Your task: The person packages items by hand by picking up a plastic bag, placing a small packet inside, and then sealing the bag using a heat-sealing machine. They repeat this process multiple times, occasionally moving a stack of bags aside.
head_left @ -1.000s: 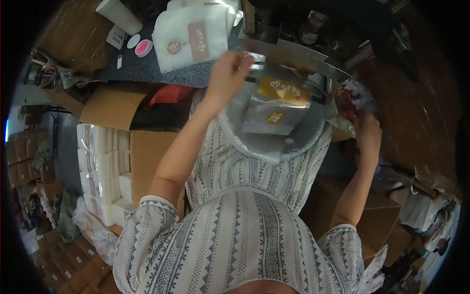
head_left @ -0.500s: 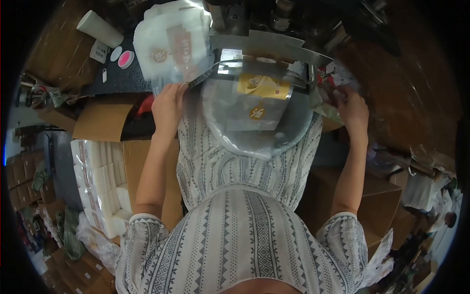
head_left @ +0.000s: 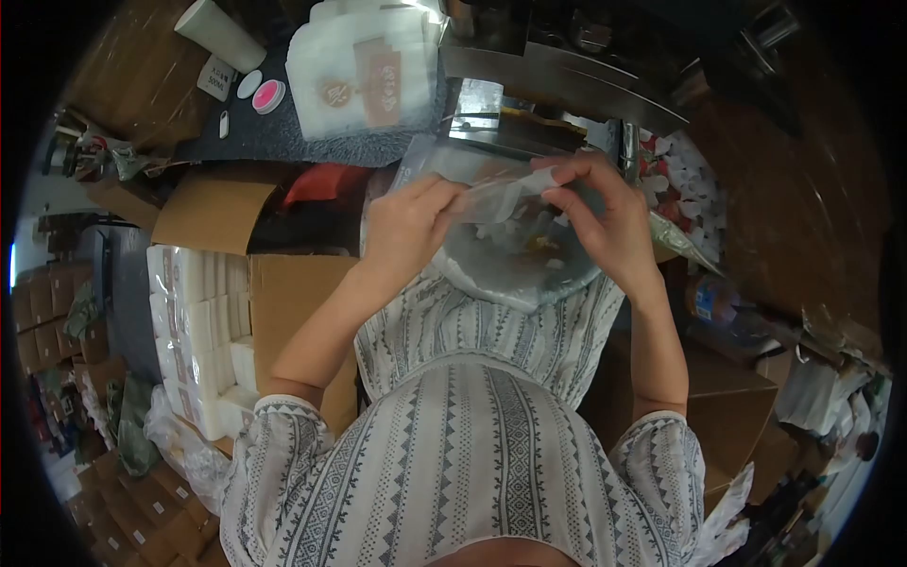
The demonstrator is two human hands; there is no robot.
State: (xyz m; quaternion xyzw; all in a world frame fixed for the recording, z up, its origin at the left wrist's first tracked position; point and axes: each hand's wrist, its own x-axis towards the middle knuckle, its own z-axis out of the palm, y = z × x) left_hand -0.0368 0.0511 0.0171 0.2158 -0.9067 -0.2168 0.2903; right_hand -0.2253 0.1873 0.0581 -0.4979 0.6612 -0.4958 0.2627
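A clear plastic bag [head_left: 496, 197] is pinched by its left end in my left hand [head_left: 408, 227], with fingers closed. My right hand [head_left: 609, 213] is closed at the bag's other end, thumb and index finger gripping a small white piece [head_left: 540, 180] whose kind I cannot make out. Both hands are above a round, plastic-covered tray [head_left: 501, 291] on my lap, which has small scraps in it. Behind the hands is a metal machine [head_left: 557, 80], with a yellow strip [head_left: 539, 123] partly showing at its lower edge.
White printed bags [head_left: 331, 71] lie stacked on a dark mat at the upper left, near a pink-filled round tub [head_left: 268, 96] and a white cup [head_left: 219, 36]. Red and white small pieces [head_left: 685, 175] are heaped on the right. Open cardboard [head_left: 213, 210] is beside my left arm.
My left hand came from the bag stack toward the middle, bringing a clear bag. My right hand left the heap of small pieces and met it. The yellow printed bag no longer lies over the tray.
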